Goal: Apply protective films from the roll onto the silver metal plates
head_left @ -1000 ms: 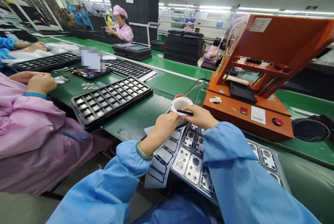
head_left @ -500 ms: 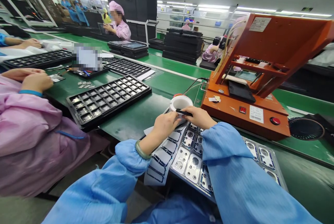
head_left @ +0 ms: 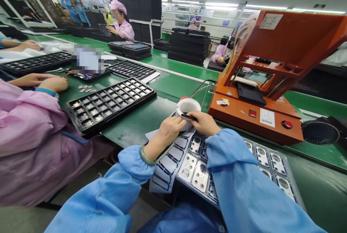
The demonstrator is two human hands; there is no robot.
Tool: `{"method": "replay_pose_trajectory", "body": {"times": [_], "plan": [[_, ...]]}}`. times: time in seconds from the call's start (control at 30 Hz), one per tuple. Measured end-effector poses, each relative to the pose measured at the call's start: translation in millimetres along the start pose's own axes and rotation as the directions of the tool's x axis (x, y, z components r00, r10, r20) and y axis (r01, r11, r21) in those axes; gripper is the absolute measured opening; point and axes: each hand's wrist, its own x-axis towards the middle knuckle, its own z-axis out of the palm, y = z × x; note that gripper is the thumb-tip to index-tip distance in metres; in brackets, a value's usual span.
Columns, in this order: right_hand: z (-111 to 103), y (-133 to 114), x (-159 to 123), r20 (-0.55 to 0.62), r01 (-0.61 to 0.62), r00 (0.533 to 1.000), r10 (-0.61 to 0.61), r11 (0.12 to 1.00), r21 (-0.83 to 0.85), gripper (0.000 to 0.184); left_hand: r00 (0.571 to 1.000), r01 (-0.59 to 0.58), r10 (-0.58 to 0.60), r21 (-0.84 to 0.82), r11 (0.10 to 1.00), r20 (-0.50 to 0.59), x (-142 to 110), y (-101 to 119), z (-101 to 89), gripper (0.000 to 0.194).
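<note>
My right hand is closed on a thin black tool whose tip lies over a white roll of tape. My left hand is closed too, fingers pinched against the top of a white sheet of black-outlined stickers. That sheet runs from my left hand down over the table's front edge. Under both hands lies a clear tray of metal parts, partly hidden by my blue right sleeve.
An orange press machine stands right behind the roll, a small black fan to its right. A black compartment tray lies to the left on the green belt. A co-worker in a pink sleeve sits at my left.
My hands have barely shifted. The co-worker's hands at the left have moved forward onto the table. The view has tilted slightly.
</note>
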Motion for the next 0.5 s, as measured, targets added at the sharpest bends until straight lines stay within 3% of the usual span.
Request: {"method": "replay_pose_trajectory", "body": {"times": [0.27,0.5], "plan": [[4.8,0.2,6.7,-0.019,-0.054,0.998,0.054,0.999,-0.006,0.018,0.992,-0.121,0.121,0.018,0.993,-0.041,-4.4,3.3,-4.7,0.03],[10.0,0.0,10.6,-0.012,-0.053,0.999,0.053,0.998,0.024,0.02,0.991,-0.103,0.107,0.048,0.993,-0.078,-16.2,4.2,-13.6,0.026]]}}
